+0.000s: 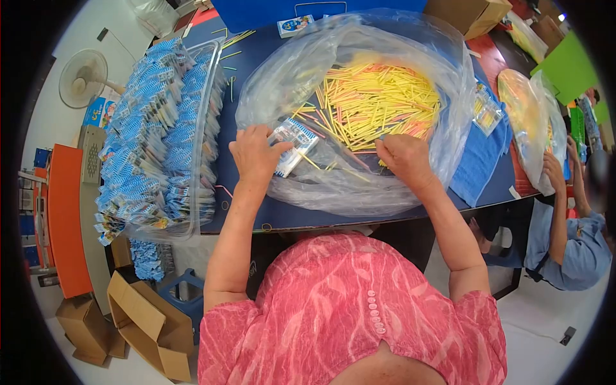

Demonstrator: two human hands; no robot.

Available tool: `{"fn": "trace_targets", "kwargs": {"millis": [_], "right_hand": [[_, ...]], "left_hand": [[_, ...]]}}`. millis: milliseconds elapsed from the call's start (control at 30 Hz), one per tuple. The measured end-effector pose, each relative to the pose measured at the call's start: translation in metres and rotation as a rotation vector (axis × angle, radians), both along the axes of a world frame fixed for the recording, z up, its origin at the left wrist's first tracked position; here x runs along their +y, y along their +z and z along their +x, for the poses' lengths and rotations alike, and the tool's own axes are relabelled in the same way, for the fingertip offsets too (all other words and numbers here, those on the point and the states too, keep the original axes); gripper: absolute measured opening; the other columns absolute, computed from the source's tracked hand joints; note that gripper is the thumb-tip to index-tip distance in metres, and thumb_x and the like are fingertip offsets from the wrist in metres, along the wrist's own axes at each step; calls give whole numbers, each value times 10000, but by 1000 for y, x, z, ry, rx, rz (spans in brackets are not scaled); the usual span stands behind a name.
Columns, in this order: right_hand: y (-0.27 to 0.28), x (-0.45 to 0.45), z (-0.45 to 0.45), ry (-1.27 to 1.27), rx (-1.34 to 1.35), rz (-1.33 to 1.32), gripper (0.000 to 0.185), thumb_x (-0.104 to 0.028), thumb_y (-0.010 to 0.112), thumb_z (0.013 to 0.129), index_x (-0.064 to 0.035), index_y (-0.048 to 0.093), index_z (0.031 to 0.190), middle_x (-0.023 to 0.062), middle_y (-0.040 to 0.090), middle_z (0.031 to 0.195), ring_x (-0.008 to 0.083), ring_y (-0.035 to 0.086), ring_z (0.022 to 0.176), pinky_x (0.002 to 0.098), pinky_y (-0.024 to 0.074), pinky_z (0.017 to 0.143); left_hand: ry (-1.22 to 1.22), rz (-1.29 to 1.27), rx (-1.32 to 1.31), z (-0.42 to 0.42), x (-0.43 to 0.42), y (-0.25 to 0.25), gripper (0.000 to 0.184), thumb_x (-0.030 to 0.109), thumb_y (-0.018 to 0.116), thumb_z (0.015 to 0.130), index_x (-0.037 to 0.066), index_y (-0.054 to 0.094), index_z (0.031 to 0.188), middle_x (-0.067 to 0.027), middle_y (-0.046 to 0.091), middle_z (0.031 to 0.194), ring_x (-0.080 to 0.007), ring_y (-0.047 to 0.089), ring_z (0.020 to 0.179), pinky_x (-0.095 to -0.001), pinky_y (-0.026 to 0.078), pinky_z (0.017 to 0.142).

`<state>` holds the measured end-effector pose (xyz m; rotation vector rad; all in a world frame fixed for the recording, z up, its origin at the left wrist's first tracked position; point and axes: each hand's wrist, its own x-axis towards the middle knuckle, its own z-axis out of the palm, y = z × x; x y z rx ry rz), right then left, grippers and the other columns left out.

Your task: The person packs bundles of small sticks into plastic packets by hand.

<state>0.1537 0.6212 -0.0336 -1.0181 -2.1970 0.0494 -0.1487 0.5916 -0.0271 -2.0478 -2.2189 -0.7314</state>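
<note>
A big clear plastic bag lies spread open on the blue table, with a heap of thin yellow and pink sticks, perhaps short straws, inside it. At the bag's left side, my left hand grips the edge of small clear packets with blue-and-white striped tops, thumb on top. A few loose sticks lie across and beside these packets. My right hand is closed at the heap's near edge, its fingertips pinched together; what they hold is too small to make out.
A clear bin full of striped packets stands at left. A blue cloth with a filled packet lies at right. A blue box stands behind the bag. Another person's hand is at a second bag, far right.
</note>
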Motion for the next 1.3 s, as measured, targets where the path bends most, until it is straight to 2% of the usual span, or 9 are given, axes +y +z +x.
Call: {"fn": "trace_targets", "kwargs": {"millis": [300, 433, 533, 700, 800, 833, 933, 1067, 1300], "right_hand": [[-1, 1, 1, -10, -97, -2, 262, -140, 676, 788, -58, 494, 619, 113, 523, 556, 287, 557, 525, 396, 426, 497], [-3, -1, 3, -13, -62, -14, 263, -151, 675, 790, -58, 496, 620, 117, 527, 558, 290, 561, 529, 396, 429, 499], [-4, 1, 4, -22, -74, -32, 267, -154, 673, 791, -58, 492, 621, 120, 525, 557, 299, 568, 541, 405, 429, 503], [3, 3, 5, -9, -102, -26, 236, -153, 668, 801, -44, 533, 640, 130, 535, 566, 282, 546, 512, 377, 430, 497], [20, 2, -5, -25, 239, -276, 223, -154, 671, 808, -25, 577, 653, 109, 518, 551, 193, 513, 473, 332, 407, 480], [29, 1, -9, -35, 237, -276, 223, -154, 671, 808, -25, 577, 653, 109, 518, 551, 193, 513, 473, 332, 407, 480], [61, 1, -20, 3, 458, -567, 242, -156, 671, 816, -14, 592, 637, 29, 505, 540, 81, 442, 483, 272, 358, 465], [85, 4, -26, 90, 700, -907, 278, -160, 672, 822, -24, 570, 602, -50, 463, 551, 23, 406, 534, 241, 315, 468], [80, 2, -21, 85, 561, -760, 285, -155, 658, 833, -33, 561, 595, -77, 437, 568, 7, 370, 544, 223, 287, 468]], "left_hand": [[-21, 55, -334, -14, 4, -12, 238, 269, 779, 667, 93, 655, 768, -18, 635, 742, -244, 574, 845, -404, 344, 696], [-8, -40, -164, -14, 3, -6, 186, 236, 756, 699, 91, 652, 754, -26, 638, 725, -239, 583, 808, -398, 339, 699], [-107, 210, 176, -11, -1, 2, 115, 181, 731, 731, 93, 671, 775, -47, 653, 738, -253, 599, 764, -394, 351, 718], [-209, 542, 182, -1, -2, 23, 93, 148, 727, 746, 89, 690, 808, -71, 659, 740, -290, 604, 732, -388, 375, 722], [-292, 344, -398, 9, -9, 25, 90, 125, 719, 791, 60, 700, 851, -48, 689, 785, -199, 625, 749, -321, 417, 707], [-301, 342, -403, 15, -11, 24, 90, 125, 719, 791, 60, 700, 851, -48, 689, 785, -199, 625, 749, -321, 417, 707], [-308, -125, -1337, 38, -14, 20, 118, 124, 691, 845, 12, 694, 883, -22, 694, 840, -87, 605, 746, -231, 445, 668], [-400, -259, -1430, 51, -11, 15, 132, 104, 653, 879, -19, 690, 912, -12, 683, 858, -29, 570, 743, -182, 446, 639], [-379, -382, -1493, 75, -7, 21, 141, 99, 659, 871, -23, 688, 935, -6, 681, 806, -36, 564, 705, -196, 455, 646]]}}
